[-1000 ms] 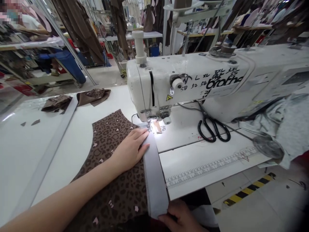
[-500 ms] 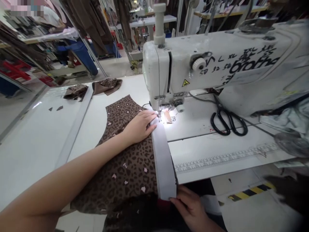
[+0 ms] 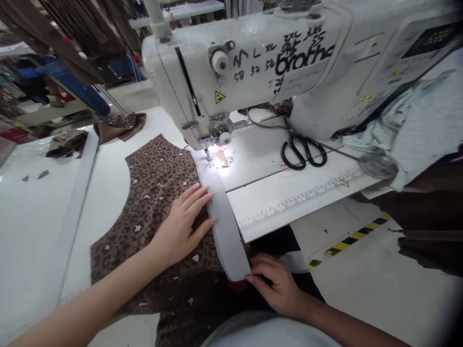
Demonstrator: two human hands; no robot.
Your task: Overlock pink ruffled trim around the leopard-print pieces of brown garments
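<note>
A brown leopard-print fabric piece (image 3: 152,193) lies on the white table, with a grey elastic band (image 3: 222,221) laid along its right edge and running up under the presser foot (image 3: 209,156) of a white sewing machine (image 3: 253,62). My left hand (image 3: 183,224) rests flat on the fabric, fingers stretched out and touching the band's left edge. My right hand (image 3: 277,284) is at the table's front edge, its fingers pinching the near end of the band.
Black scissors (image 3: 302,147) lie on the machine bed to the right. A printed ruler (image 3: 300,200) runs along the table front. Grey cloth (image 3: 415,125) is heaped at the right. Brown fabric scraps (image 3: 121,125) and a grey strip (image 3: 77,178) lie at the left.
The camera view has shifted right and down. My left hand has slid back toward me along the band, away from the presser foot. My right hand keeps hold of the band's near end.
</note>
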